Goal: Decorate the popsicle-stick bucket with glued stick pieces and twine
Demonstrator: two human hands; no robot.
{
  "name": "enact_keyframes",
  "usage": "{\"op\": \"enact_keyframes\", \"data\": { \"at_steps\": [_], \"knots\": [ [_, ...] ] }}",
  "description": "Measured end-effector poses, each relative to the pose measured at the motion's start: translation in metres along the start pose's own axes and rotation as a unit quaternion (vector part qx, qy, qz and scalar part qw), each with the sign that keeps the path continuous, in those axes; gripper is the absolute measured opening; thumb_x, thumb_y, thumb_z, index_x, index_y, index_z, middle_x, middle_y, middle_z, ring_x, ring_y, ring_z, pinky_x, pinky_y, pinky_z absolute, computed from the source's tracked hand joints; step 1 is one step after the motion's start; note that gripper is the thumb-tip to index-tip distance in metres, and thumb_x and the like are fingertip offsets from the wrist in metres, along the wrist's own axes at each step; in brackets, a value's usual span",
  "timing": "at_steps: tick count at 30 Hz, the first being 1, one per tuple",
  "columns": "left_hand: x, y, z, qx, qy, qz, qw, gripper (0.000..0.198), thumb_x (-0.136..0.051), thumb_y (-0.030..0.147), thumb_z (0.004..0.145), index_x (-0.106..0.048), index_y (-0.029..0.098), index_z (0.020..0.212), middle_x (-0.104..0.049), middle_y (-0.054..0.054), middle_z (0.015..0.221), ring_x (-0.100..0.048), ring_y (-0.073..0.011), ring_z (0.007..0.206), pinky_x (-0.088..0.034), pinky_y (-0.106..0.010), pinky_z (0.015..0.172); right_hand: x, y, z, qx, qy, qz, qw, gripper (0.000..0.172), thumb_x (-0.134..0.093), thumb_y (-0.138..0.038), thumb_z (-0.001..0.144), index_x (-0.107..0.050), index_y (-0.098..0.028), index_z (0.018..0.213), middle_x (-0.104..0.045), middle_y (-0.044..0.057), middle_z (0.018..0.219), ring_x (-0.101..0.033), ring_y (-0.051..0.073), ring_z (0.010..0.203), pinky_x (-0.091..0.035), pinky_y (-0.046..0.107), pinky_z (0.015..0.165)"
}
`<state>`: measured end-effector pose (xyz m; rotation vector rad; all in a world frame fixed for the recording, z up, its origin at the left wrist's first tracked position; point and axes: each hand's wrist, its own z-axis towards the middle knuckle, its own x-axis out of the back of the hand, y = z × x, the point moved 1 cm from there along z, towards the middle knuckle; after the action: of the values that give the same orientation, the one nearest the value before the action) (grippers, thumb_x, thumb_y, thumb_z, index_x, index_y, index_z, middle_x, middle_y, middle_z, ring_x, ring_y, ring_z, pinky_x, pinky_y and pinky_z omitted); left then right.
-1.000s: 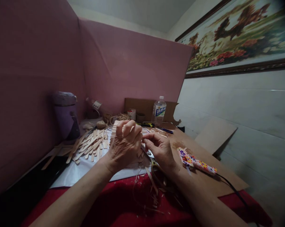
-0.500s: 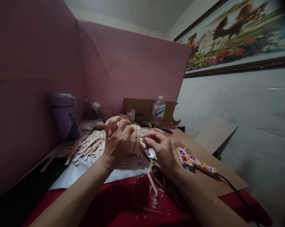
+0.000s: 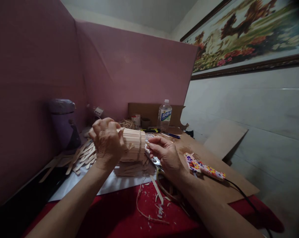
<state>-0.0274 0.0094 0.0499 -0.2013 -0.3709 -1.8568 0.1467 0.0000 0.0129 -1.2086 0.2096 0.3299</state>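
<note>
A cylinder of pale wooden craft sticks [image 3: 131, 135] lies on its side, bound with a band of twine [image 3: 140, 142] near its right end. My left hand [image 3: 107, 140] curls around its left end, fingers over the top. At the right end, my right hand [image 3: 165, 155] is closed in a pinch close to the rim; what is between thumb and forefinger is too small to make out. Scissors [image 3: 160, 170] lie under and beside my right hand, partly hidden by it. Loose craft sticks [image 3: 83, 157] are heaped left of my left hand.
A glue gun [image 3: 205, 168] with a floral pattern and a cord lies on brown board at right. Behind stand a plastic bottle [image 3: 165, 115] and a purple container [image 3: 65, 125]. Wood scraps and a twine strand [image 3: 149, 218] lie on red cloth [image 3: 109, 215] in front.
My left hand has slid left along the cylinder, uncovering more of its sticks and the twine band. My right hand keeps its pinch near the right end. The view has shifted slightly.
</note>
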Motion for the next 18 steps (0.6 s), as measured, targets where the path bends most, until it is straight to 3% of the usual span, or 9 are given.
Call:
{"op": "enact_keyframes", "data": {
  "at_steps": [3,7,9,14,18],
  "knots": [
    [0.004,0.006,-0.001,-0.048,0.014,-0.046,0.998,0.026,-0.054,0.017,0.077,-0.059,0.017,0.103,-0.055,-0.014,0.118,-0.040,-0.0340,0.111,-0.029,-0.048,0.090,-0.003,-0.003,-0.002,0.003,0.005,-0.008,1.000,0.014,-0.072,-0.020,0.063,-0.065,-0.016,0.075,-0.061,-0.002,0.069,-0.052,0.009,0.056,-0.042,0.021,0.049],
    [0.011,0.024,-0.008,-0.199,-0.038,-0.123,0.972,0.017,-0.053,0.018,0.082,-0.064,0.022,0.095,-0.065,-0.005,0.104,-0.044,-0.0275,0.105,-0.031,-0.043,0.089,-0.007,-0.008,-0.006,0.049,0.001,-0.030,0.998,0.012,-0.070,-0.020,0.064,-0.064,-0.017,0.074,-0.060,-0.003,0.067,-0.051,0.009,0.056,-0.041,0.022,0.050],
    [0.012,0.031,-0.012,-0.226,-0.066,-0.137,0.962,0.015,-0.054,0.021,0.083,-0.065,0.022,0.094,-0.065,-0.005,0.103,-0.043,-0.0272,0.104,-0.032,-0.042,0.088,-0.007,-0.009,-0.007,0.070,-0.004,-0.029,0.997,0.011,-0.069,-0.017,0.065,-0.065,-0.017,0.075,-0.062,-0.002,0.070,-0.052,0.009,0.058,-0.042,0.022,0.053],
    [0.010,0.034,-0.015,-0.246,-0.087,-0.148,0.954,0.012,-0.056,0.024,0.083,-0.067,0.022,0.087,-0.065,-0.006,0.104,-0.043,-0.0281,0.105,-0.032,-0.045,0.089,-0.005,-0.007,-0.007,0.044,-0.026,0.018,0.999,0.016,-0.068,-0.014,0.065,-0.064,-0.018,0.080,-0.063,-0.002,0.073,-0.055,0.010,0.062,-0.042,0.022,0.054],
    [0.010,0.033,-0.014,-0.186,-0.077,-0.209,0.957,0.015,-0.050,0.022,0.086,-0.064,0.018,0.090,-0.067,-0.007,0.091,-0.052,-0.0224,0.090,-0.038,-0.039,0.083,-0.006,-0.008,-0.008,0.059,-0.022,0.013,0.998,0.015,-0.071,-0.017,0.065,-0.063,-0.018,0.078,-0.061,-0.003,0.069,-0.052,0.009,0.057,-0.042,0.022,0.051]
  ]
}}
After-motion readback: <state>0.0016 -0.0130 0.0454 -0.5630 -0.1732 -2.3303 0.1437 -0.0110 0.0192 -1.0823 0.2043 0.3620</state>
